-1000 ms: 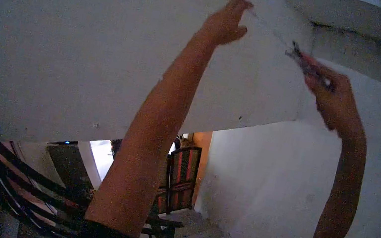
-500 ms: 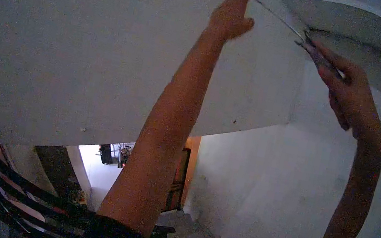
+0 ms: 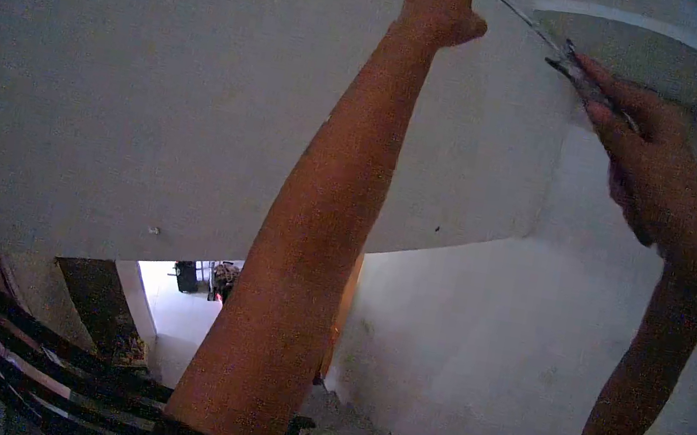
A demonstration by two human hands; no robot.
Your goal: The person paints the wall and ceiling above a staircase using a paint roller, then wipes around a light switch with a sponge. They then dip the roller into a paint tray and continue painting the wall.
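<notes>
Right hand (image 3: 652, 167) grip clamps pliers (image 3: 586, 76); wire (image 3: 520, 16) runs to pinching left hand (image 3: 444, 3)

white ceiling slab (image 3: 160, 75); thin wire (image 3: 521, 14) taut just beneath it

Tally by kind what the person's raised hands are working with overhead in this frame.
Hands: 2 (left hand, right hand)
Dark metal pliers-like tool: 1
Thin pale wire, running from the left hand to the tool: 1
Total: 4
</notes>
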